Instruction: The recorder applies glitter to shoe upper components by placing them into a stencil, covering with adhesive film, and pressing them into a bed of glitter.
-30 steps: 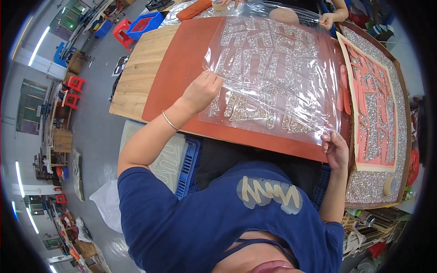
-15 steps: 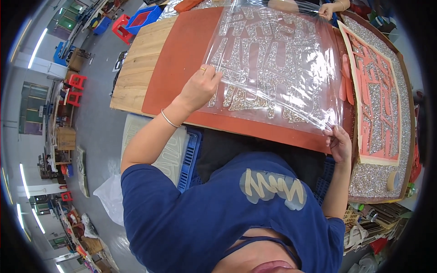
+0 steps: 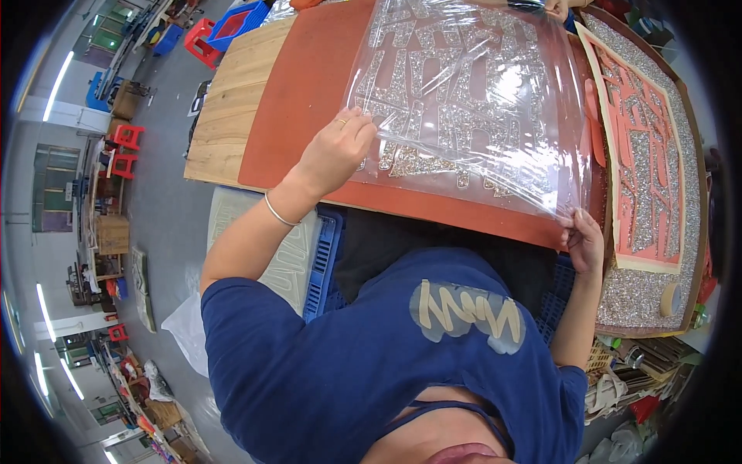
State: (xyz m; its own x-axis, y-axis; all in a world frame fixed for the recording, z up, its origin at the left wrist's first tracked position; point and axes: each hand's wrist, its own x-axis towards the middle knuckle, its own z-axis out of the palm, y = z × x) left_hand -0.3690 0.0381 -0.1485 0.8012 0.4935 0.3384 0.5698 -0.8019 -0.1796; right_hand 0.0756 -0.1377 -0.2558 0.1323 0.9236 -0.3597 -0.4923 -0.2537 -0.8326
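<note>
A clear plastic sheet [image 3: 471,100] carrying silver glitter cut-out shapes lies over an orange-brown mat [image 3: 309,85] on a wooden table [image 3: 232,93]. My left hand [image 3: 340,147] pinches the sheet's near left edge, a ring on one finger and a bangle at the wrist. At the sheet's near right corner, my right hand [image 3: 583,240] grips the film by the mat's front edge. Another person's hand [image 3: 556,8] holds the sheet's far edge.
A board [image 3: 649,155] covered in silver glitter with an orange cut-out layer stands at the right, a tape roll [image 3: 671,300] on its near corner. A blue crate [image 3: 325,255] sits under the table's front. Red stools [image 3: 127,139] and clutter line the grey floor at left.
The view has shifted so the table sits higher and nearer. My left hand has moved from flat on the sheet to pinching its near left edge. My right hand keeps the corner.
</note>
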